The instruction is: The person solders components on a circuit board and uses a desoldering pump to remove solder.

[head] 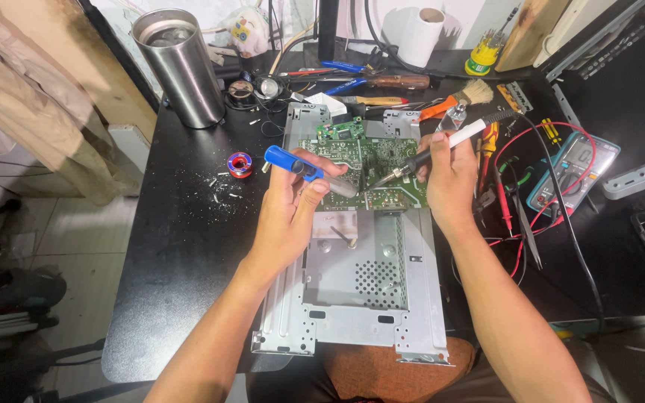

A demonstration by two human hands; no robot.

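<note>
Left hand [293,195] grips blue pump [300,169], nozzle just beside iron [431,153] tip. Right hand [449,175] pinches iron pen-style over green board [371,160], which sits under both hands on metal chassis [360,298]. Best practice, judged: hold tip steady, nozzle close.

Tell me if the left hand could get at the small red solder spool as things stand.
Probably not at once: the left hand is gripping a blue desoldering pump. The red solder spool lies just beside it on bare black table, nothing between.
</note>
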